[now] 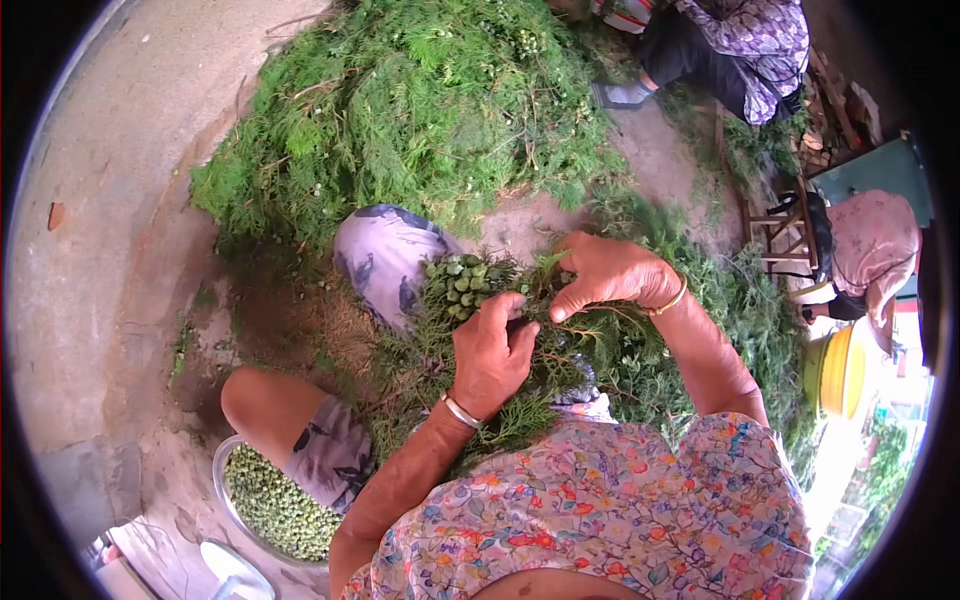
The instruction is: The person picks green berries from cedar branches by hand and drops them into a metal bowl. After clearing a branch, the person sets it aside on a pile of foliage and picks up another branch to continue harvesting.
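Evergreen sprigs point(525, 425) with flat, scaly leaves lie heaped over my lap. A tight bunch of round green cones point(462, 284) sits among them, just beyond my left hand. My left hand point(488, 352), with a silver bangle at the wrist, is closed, its thumb and forefinger curled together; what they hold is hidden. To its right, my right hand point(612, 275), wearing a yellow bangle, bends its thumb and fingers around a leafy evergreen sprig point(548, 275). The two thumbs are close together.
A large pile of cut evergreen branches point(420, 110) lies ahead, with more branches point(670, 370) at the right. A clear basin of green cones point(275, 505) stands lower left. Two other people sit at the right, near a yellow tub point(843, 373) and a wooden stool point(785, 232).
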Demonstrator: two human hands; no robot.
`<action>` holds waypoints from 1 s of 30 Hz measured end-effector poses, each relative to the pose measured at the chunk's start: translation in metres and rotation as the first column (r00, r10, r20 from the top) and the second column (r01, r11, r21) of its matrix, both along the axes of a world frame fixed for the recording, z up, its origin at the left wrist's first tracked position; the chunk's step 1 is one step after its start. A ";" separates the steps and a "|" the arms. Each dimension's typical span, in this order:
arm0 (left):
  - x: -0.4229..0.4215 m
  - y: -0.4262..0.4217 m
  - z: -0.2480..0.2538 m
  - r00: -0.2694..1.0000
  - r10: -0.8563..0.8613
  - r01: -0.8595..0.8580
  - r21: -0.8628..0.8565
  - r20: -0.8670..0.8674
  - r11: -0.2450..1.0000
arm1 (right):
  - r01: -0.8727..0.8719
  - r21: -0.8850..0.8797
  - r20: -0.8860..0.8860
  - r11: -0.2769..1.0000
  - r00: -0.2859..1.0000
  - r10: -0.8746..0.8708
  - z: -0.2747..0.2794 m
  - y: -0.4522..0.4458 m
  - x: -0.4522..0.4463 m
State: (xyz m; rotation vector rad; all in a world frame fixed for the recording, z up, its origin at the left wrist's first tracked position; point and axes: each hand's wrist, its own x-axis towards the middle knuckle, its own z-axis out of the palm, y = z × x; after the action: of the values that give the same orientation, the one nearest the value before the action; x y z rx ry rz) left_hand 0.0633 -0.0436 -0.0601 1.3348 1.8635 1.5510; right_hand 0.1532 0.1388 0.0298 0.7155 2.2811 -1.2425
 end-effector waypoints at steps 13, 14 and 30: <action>0.000 0.001 0.002 1.000 -0.002 0.003 -0.044 0.010 0.999 | -0.016 0.343 -0.085 0.939 0.995 0.048 -0.019 -0.011 0.002; 0.000 0.001 0.001 1.000 0.003 -0.003 -0.039 0.009 0.999 | 0.099 0.363 -0.179 0.927 0.983 -0.035 -0.018 -0.011 0.004; -0.003 -0.002 0.003 0.999 -0.017 0.016 0.038 0.031 0.999 | 0.089 0.332 -0.091 0.939 0.994 -0.062 -0.002 -0.007 0.014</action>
State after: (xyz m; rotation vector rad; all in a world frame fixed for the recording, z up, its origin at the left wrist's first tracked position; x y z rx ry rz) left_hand 0.0600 -0.0455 -0.0575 1.3312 1.8084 1.5977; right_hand 0.1668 0.1315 0.0280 0.8933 2.5874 -0.9352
